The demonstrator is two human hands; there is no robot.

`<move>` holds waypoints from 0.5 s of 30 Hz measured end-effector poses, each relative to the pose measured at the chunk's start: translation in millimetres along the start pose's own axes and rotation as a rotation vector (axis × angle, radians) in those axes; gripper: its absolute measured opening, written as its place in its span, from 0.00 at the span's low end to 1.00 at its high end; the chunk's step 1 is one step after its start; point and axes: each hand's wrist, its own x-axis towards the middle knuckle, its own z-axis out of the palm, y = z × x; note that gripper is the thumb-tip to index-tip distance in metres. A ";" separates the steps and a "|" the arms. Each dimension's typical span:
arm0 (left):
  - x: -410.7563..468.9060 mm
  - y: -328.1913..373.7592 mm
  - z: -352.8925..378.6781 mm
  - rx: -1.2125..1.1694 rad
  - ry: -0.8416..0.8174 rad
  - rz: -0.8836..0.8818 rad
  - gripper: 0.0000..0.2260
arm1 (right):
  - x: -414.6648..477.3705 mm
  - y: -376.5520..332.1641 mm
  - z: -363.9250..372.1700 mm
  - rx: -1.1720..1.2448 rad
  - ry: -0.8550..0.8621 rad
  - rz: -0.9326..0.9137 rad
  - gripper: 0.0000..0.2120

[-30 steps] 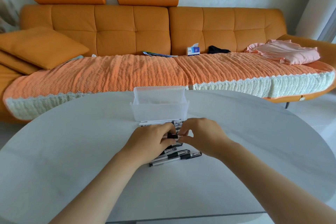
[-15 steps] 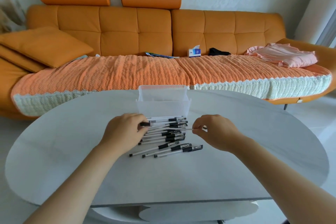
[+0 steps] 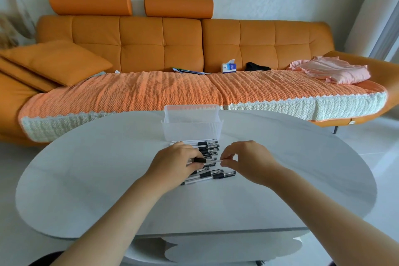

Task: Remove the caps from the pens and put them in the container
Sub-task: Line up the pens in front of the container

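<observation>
Several capped black-and-clear pens (image 3: 208,176) lie in a loose row on the white table (image 3: 108,179), just in front of a clear plastic container (image 3: 192,129). One pen (image 3: 212,160) is held level above the row, between both hands. My left hand (image 3: 172,164) grips its black end with curled fingers. My right hand (image 3: 244,157) pinches the pale opposite end between thumb and fingertips. I cannot tell whether the cap is on or off. The container looks empty.
The oval table's far edge lies just behind the container, and its near edge is below my forearms. Beyond it stands an orange sofa (image 3: 237,45) with a woven throw, a cushion (image 3: 58,60), a tissue box (image 3: 228,68) and pink cloth (image 3: 332,69).
Both hands came off the pile holding one pen. They spread apart along it, then drew closer together again. The view has pulled back from the table.
</observation>
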 end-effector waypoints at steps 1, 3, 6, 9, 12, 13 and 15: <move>0.0 -0.3 0.7 0.002 0.000 -0.004 0.07 | 0.0 2.3 -1.8 -0.008 -0.009 0.009 0.06; -0.6 -0.7 1.9 0.017 -0.003 -0.017 0.07 | 0.4 11.2 -5.7 -0.048 -0.025 0.055 0.05; -5.6 -1.9 6.3 -0.008 -0.041 -0.043 0.06 | 2.2 31.4 -7.1 -0.078 -0.031 0.164 0.04; -14.5 -1.0 14.4 -0.022 -0.107 -0.012 0.05 | 6.3 44.5 1.4 -0.052 -0.069 0.205 0.05; -20.4 -1.1 20.2 -0.017 -0.129 0.016 0.05 | 13.5 43.4 11.7 -0.037 -0.086 0.207 0.08; -21.3 -1.7 21.5 -0.014 -0.128 0.020 0.05 | 16.2 42.1 14.2 -0.035 -0.071 0.206 0.07; -22.0 -2.5 23.7 -0.009 -0.122 0.029 0.06 | 20.5 39.8 18.3 -0.052 -0.061 0.198 0.04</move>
